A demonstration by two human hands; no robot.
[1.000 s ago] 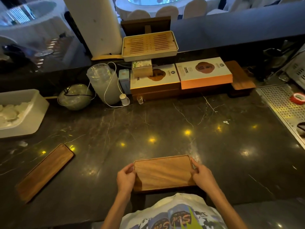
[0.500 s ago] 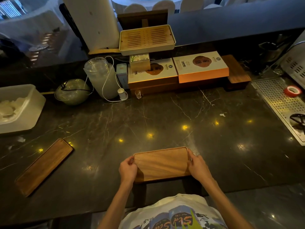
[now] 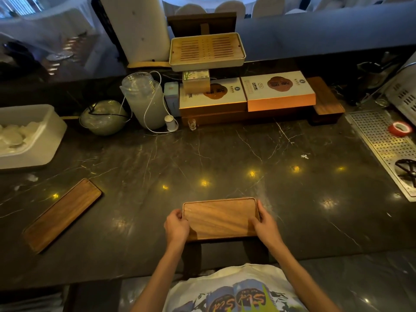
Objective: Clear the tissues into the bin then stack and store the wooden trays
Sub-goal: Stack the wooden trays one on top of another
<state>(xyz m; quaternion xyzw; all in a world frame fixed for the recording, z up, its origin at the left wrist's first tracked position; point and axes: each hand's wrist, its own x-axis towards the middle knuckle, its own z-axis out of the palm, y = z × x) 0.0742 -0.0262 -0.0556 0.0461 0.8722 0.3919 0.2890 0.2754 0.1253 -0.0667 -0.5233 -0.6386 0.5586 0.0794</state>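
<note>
Your left hand (image 3: 176, 227) and right hand (image 3: 266, 226) are gripping a wooden tray (image 3: 221, 219) by its ends at the near edge of the marble counter (image 3: 225, 154). The bin (image 3: 48, 143) is running off-frame left.

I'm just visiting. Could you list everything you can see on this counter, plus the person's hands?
counter: 1, dark marble, fills the view
short wooden tray: 1, brown, near edge, gripped at both ends
long wooden tray: 1, brown, lying at left
white bin: 1, far left
tissues: a heap, white, inside the bin
slatted tray: 1, cream and wood, raised at the back
gift boxes: 2, white-topped, side by side at the back
clear plastic container: 1, back left, white cable draped over it
round bowl: 1, pale green, left of the container
metal drain grid: 1, silver, right
red tape roll: 1, on the grid
left hand: grips the short tray's left end
right hand: grips its right end
</note>
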